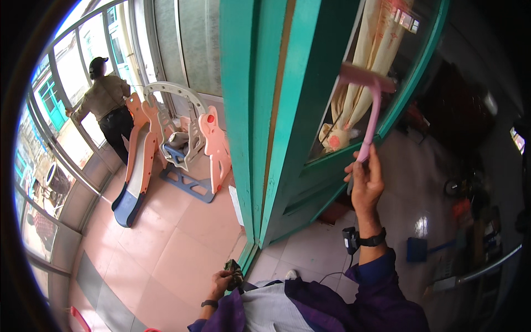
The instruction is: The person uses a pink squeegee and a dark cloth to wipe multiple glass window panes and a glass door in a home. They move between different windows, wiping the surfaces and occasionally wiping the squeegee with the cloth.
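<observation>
My right hand (368, 178) is raised and grips the handle of a pink window squeegee (375, 103). The squeegee's wide head lies across the glass pane (398, 54) of an open green door (290, 182); whether it touches the glass I cannot tell. Behind the pane hangs a cream curtain (365, 79), gathered near its bottom. Low down by the door frame (249, 124), my left hand (222, 284) holds a small dark, crumpled cloth (235, 274).
A toddler slide (139, 170) and a swing set (178, 153) stand on the tiled floor (182, 257) to the left. Beyond the slide, a person (110, 103) in a cap stands at the glazed wall. A blue dustpan-like object (417, 249) lies in the dim room at right.
</observation>
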Available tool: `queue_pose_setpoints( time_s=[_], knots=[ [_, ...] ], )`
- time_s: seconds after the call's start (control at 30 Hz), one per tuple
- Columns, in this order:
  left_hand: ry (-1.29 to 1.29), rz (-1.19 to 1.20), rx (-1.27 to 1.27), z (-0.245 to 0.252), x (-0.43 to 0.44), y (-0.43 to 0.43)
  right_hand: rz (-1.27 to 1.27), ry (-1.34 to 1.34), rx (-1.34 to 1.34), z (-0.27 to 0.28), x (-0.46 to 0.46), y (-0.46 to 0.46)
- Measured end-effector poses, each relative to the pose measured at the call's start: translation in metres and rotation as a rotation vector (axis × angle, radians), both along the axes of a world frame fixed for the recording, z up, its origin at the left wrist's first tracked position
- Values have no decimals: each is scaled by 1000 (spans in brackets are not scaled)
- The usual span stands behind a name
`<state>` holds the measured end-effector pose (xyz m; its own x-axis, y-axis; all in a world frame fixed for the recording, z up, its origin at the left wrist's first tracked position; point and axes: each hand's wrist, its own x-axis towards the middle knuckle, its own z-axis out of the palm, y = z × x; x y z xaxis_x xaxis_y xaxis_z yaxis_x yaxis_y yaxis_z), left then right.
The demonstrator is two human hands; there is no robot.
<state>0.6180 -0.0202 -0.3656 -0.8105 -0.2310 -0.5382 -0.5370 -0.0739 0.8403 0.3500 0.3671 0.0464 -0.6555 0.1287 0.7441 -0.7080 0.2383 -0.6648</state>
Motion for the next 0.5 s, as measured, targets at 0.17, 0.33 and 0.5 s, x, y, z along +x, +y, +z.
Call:
queue_pose_setpoints(
  time_s=[0.17, 0.33, 0.5],
  knots=[
    [11, -25, 49, 1, -4, 5, 18, -153, 47, -73, 36, 13],
    [-13, -70, 59, 4, -6, 8, -41, -264, 166, -126, 60, 29],
    [-15, -116, -3, -4, -8, 8, -90, -238, 279, -149, 67, 43]
  ],
)
